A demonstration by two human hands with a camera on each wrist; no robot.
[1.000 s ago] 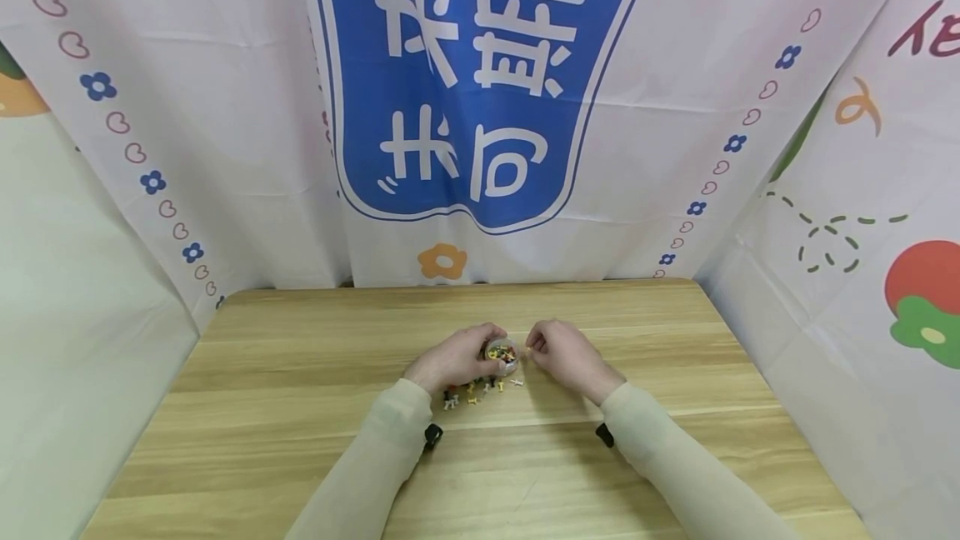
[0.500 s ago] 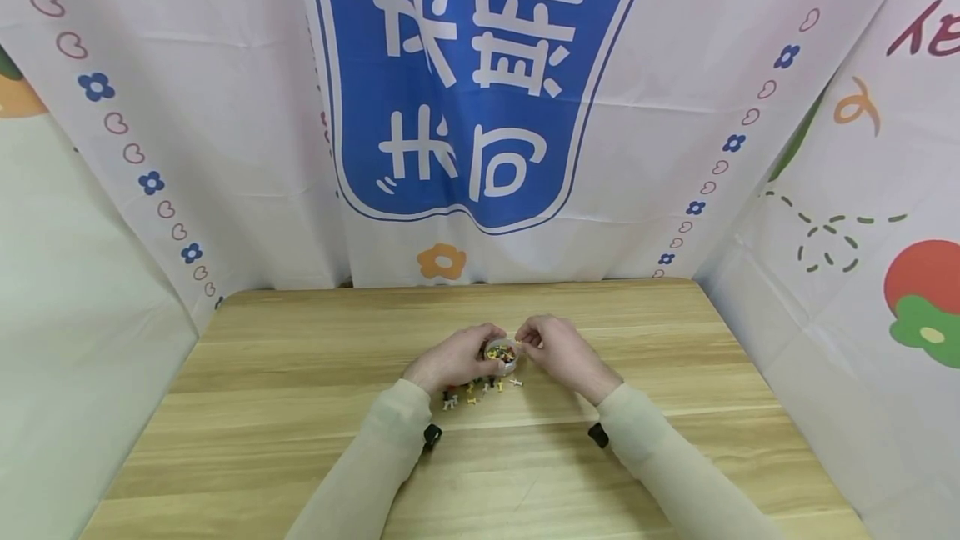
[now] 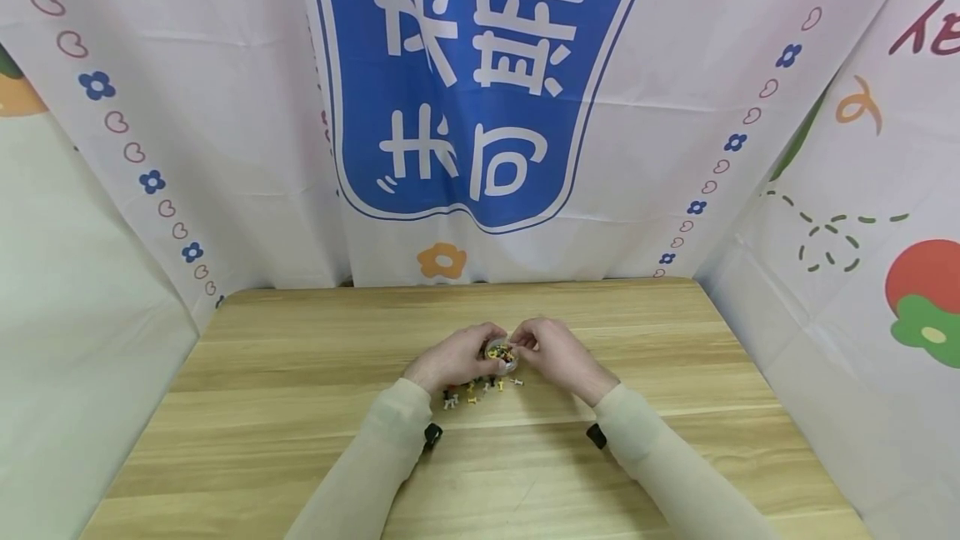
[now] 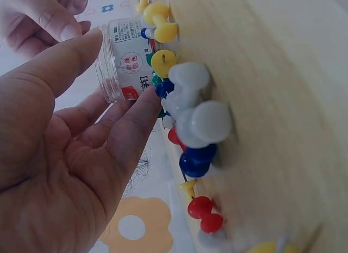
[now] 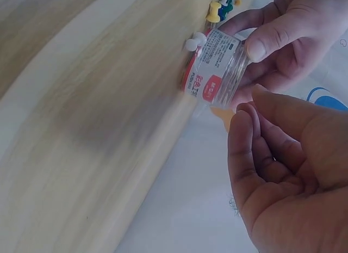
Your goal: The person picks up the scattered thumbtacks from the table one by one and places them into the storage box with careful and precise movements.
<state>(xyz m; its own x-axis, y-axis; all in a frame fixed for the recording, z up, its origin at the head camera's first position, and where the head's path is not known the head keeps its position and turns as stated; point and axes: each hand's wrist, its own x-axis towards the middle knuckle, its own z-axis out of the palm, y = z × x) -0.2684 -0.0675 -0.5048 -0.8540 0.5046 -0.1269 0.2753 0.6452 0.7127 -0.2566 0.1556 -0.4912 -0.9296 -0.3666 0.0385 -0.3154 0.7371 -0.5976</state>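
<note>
now, the right hand (image 3: 558, 354) is in at the mouth of the jar (image 4: 125, 60)

a second ago that hand was just off to the jar's right, and half a second ago a yellow speck showed at its fingertips; now they are right by the opening, so i'd judge the work has moved to the jar itself. its thumb and finger are nearly together; whether a pin is between them i can't tell. the left hand (image 3: 453, 358) is curled round the jar, which stands on the table (image 3: 225, 407) with mixed pins (image 3: 498, 351) inside and loose pins (image 4: 198, 119) alongside.

writing: the label (image 5: 218, 53) has fine chinese print, too small to read, and a red block (image 5: 212, 88) that may say m&g, blurred. the blue panel (image 3: 463, 107) behind carries big white sideways characters, apparently 未来可期.
</note>
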